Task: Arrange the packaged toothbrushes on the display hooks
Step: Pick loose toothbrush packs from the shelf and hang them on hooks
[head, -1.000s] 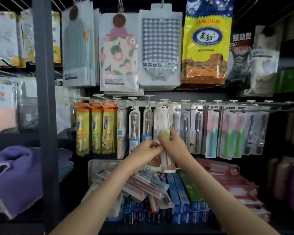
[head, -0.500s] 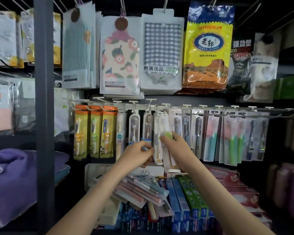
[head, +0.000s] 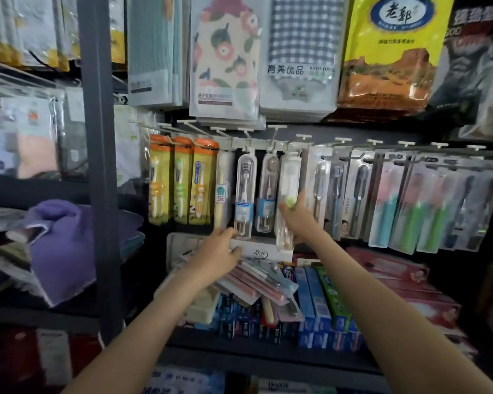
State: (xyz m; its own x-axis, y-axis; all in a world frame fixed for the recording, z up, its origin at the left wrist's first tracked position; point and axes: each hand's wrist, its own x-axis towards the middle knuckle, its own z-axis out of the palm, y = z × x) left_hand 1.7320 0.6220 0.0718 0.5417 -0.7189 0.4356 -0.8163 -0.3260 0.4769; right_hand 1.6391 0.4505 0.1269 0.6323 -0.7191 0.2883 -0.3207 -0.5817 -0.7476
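1. I face a dark store rack. Bagged towels hang above, and a purple cloth lies to the left.
2. A row of hooks carries toothbrush packs. The shelf below holds toothpaste boxes with loose packs piled on them.
3. My right hand pinches the clear pack, thumb in front. The pack's top is up at a hook.
4. My left hand, fingers loosely spread and gripping nothing I can see, has dropped from beside that pack to the pile.
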